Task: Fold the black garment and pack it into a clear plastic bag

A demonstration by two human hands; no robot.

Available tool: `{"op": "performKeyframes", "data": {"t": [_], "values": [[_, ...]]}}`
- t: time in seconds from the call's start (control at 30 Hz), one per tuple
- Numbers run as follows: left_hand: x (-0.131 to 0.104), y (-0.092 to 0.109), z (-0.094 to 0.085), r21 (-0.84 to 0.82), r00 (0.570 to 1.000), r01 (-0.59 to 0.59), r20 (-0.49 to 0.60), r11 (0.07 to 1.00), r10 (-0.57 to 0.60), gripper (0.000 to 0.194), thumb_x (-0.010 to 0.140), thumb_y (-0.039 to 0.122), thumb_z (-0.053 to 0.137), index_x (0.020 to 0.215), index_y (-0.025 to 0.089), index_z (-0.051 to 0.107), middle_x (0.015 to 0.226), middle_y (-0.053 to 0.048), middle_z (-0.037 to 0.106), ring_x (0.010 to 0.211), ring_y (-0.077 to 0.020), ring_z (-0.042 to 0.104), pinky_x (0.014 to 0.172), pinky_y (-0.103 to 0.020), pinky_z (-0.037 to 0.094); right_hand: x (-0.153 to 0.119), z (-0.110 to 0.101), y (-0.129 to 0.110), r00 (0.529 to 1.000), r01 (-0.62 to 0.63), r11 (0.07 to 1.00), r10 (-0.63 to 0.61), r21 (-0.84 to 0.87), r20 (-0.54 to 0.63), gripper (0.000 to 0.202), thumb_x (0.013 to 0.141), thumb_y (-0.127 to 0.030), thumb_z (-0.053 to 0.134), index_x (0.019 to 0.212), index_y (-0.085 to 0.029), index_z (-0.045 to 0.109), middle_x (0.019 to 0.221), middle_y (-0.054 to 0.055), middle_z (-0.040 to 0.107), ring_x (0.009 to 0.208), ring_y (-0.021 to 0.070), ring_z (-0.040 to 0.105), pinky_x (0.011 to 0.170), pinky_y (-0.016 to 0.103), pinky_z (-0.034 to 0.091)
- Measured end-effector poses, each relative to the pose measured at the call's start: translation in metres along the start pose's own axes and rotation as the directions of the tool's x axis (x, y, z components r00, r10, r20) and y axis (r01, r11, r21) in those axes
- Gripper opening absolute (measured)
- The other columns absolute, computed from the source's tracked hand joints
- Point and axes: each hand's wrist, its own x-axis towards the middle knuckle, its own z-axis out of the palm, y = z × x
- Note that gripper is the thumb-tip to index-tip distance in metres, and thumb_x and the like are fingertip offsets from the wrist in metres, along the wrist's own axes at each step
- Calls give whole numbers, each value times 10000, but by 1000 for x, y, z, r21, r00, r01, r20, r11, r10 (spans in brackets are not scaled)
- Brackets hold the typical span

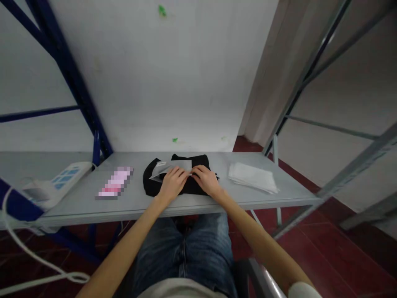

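On the grey table in front of me lies a folded black cloth item (pixel 150 182), perhaps a garment. A thin, see-through plastic bag (pixel 176 164) with a small pale mark at its left end lies over it. My left hand (pixel 174 182) is on the bag's near edge, its fingers closed on the plastic. Close beside it, my right hand (pixel 205 179) pinches the same bag at its right part, fingertips nearly meeting those of the left. Black cloth shows around and under both hands. The fingertips' exact grip is small and partly hidden.
A stack of flat whitish plastic bags (pixel 252 177) lies to the right. At left are a blurred-out pinkish phone-like object (pixel 116 182) and a white device with blue panels (pixel 66 178). A white cable (pixel 34 256) loops at lower left. Blue and grey metal posts flank the table (pixel 130 209).
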Motion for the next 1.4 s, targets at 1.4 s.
{"op": "performKeyframes", "data": {"t": [1.4], "values": [[-52, -68, -55, -48, 992, 25, 124, 999, -19, 169, 971, 245, 558, 927, 255, 721, 907, -52, 714, 945, -252, 632, 964, -448, 434, -43, -42, 44, 966, -249, 944, 259, -217, 18, 182, 1048, -251, 545, 1033, -230, 725, 1043, 72, 737, 984, 236, 661, 781, 318, 482]]}}
